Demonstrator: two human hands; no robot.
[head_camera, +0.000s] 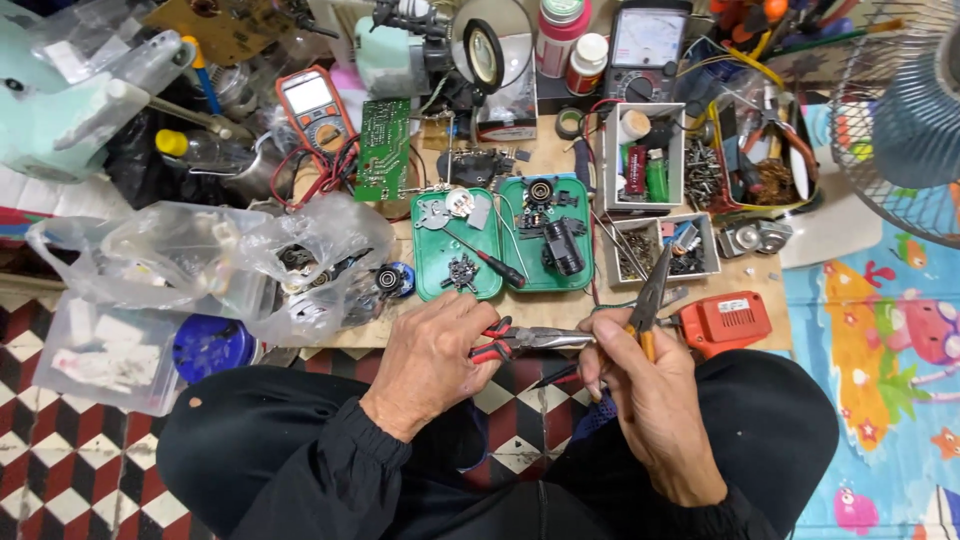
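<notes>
Red-handled pliers (520, 342) gripped in left hand (430, 355) | right hand (640, 385) closed on 2nd, yellow-handled pliers (648, 305) - over lap, near desk (560, 310) | keep jaws steady - squeeze gently.

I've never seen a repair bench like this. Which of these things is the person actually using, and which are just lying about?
In use:
left hand gripping red-handled pliers
right hand holding a yellow-handled tool

Lying about:
two green trays of small parts
screwdriver
multimeter
green circuit board
plastic bags
fan
</notes>
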